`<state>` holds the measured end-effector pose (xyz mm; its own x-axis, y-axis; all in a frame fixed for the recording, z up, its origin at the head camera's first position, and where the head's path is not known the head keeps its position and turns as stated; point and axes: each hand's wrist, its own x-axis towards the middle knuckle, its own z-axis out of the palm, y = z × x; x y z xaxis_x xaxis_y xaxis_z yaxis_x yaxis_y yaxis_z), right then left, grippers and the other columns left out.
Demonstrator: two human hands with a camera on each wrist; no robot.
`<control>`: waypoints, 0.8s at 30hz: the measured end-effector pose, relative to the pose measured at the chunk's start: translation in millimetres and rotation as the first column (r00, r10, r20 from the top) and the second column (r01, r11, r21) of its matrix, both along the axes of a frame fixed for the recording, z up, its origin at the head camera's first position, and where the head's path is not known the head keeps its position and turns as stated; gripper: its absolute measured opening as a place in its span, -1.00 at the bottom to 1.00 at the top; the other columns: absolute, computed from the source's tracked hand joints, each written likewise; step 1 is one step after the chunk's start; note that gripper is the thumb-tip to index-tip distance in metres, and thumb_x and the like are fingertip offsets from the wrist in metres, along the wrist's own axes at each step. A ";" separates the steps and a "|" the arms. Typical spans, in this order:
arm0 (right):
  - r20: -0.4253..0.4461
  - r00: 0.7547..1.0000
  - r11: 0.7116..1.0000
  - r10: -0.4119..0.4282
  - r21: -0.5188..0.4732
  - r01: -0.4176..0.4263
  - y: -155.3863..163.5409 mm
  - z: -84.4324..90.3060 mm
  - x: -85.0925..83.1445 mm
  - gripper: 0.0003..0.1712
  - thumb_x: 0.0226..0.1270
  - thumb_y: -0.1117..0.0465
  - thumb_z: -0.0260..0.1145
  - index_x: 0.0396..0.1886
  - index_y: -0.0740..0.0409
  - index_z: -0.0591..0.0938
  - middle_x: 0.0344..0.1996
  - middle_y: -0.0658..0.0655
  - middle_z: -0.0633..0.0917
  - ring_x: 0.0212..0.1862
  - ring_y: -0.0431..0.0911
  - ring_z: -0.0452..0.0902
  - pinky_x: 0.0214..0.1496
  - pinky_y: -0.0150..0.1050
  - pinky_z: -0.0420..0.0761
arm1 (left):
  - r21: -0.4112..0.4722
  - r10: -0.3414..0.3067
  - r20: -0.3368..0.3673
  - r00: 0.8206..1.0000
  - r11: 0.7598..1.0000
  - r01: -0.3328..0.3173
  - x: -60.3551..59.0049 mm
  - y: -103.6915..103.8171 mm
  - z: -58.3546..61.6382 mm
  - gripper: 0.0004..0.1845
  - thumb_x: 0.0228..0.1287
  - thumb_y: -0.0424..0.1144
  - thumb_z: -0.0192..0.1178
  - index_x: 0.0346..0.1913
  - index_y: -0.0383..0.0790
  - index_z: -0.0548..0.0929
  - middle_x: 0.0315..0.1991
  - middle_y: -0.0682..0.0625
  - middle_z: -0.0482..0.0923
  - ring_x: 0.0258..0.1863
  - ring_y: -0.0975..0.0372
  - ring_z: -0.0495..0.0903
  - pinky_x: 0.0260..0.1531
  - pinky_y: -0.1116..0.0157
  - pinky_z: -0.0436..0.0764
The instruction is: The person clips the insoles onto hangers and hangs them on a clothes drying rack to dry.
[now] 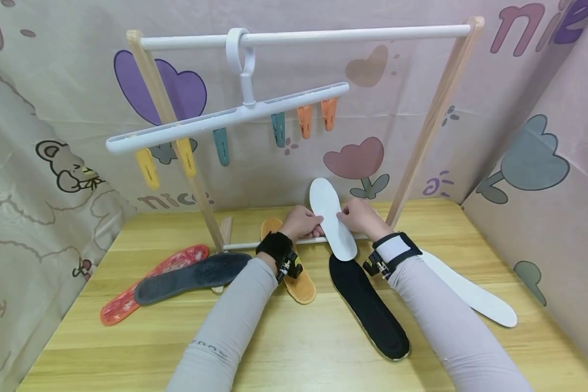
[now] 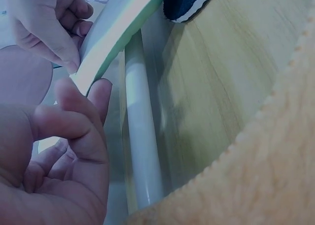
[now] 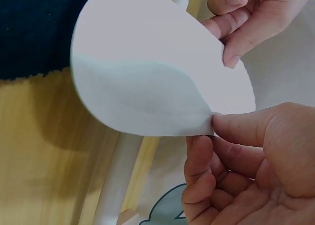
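Observation:
A white insole (image 1: 329,209) is held up over the rack's lower bar, tilted, its near end above a black insole (image 1: 369,307). On its left edge the left hand (image 1: 301,222) pinches it between thumb and fingers. The right hand (image 1: 361,218) pinches the opposite edge, level with the left. Close up in the right wrist view, both thumbs press on the white insole's face (image 3: 142,87). Its thin, pale green edge (image 2: 118,48) shows in the left wrist view. Under the left wrist lies an orange insole (image 1: 301,286), partly hidden by that arm.
A white hanger (image 1: 245,111) hangs slanted from the rack's top bar (image 1: 353,36), carrying yellow, teal and orange clips (image 1: 304,122). Left on the table lie a red patterned insole (image 1: 122,305) and a dark grey one (image 1: 191,277). Another white insole (image 1: 485,296) lies beyond the right forearm.

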<state>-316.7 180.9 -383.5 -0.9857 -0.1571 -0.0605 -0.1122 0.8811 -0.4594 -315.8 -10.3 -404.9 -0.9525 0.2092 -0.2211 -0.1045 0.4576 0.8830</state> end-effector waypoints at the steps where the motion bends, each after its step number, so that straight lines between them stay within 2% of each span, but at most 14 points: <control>1: -0.005 1.000 1.000 0.003 0.000 -0.003 -0.1 0.5 -0.3 -0.40 0.64 0.14 0.23 -0.72 0.04 0.33 -0.71 -0.05 0.23 -0.57 -0.13 0.26 -0.47 -0.29 0.27 | 0.011 -0.001 -0.001 1.000 1.000 0.001 0.4 -0.6 0.9 -0.68 0.62 -0.19 0.25 -0.23 -0.39 0.81 -0.64 0.10 0.65 -0.71 0.41 0.51 -0.64 0.54 0.45; 7: -0.020 1.000 1.000 0.000 0.021 0.000 -2.6 3.4 -1.4 -0.40 0.65 0.11 0.23 -0.72 0.04 0.33 -0.70 -0.05 0.23 -0.56 -0.12 0.26 -0.45 -0.28 0.25 | 0.060 -0.004 -0.001 1.000 0.998 0.004 4.4 -5.3 7.1 -0.68 0.62 -0.21 0.24 -0.18 -0.45 0.80 -0.62 0.08 0.64 -0.68 0.40 0.53 -0.59 0.52 0.49; 18: -0.025 1.000 1.000 0.006 0.011 -0.006 -6.6 7.5 -0.4 -0.40 0.65 0.11 0.24 -0.71 0.04 0.34 -0.69 -0.05 0.24 -0.56 -0.13 0.25 -0.45 -0.29 0.25 | 0.052 -0.006 -0.011 1.000 0.999 0.006 6.5 -11.7 12.9 -0.69 0.62 -0.20 0.24 -0.20 -0.41 0.78 -0.59 0.06 0.64 -0.67 0.40 0.52 -0.61 0.56 0.47; 24: 0.003 1.000 1.000 0.001 0.023 -0.001 -8.4 8.7 5.4 -0.42 0.66 0.11 0.23 -0.69 0.04 0.37 -0.68 -0.04 0.26 -0.54 -0.13 0.29 -0.46 -0.29 0.26 | 0.057 -0.013 0.018 1.000 0.998 0.012 8.0 -14.6 11.7 -0.70 0.61 -0.19 0.25 -0.19 -0.41 0.79 -0.58 0.06 0.65 -0.64 0.38 0.54 -0.54 0.52 0.52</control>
<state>-311.3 172.5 -374.8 -0.9855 -0.1563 -0.0666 -0.1116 0.8913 -0.4395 -307.8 -24.9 -393.2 -0.9457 0.2336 -0.2260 -0.1155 0.4084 0.9055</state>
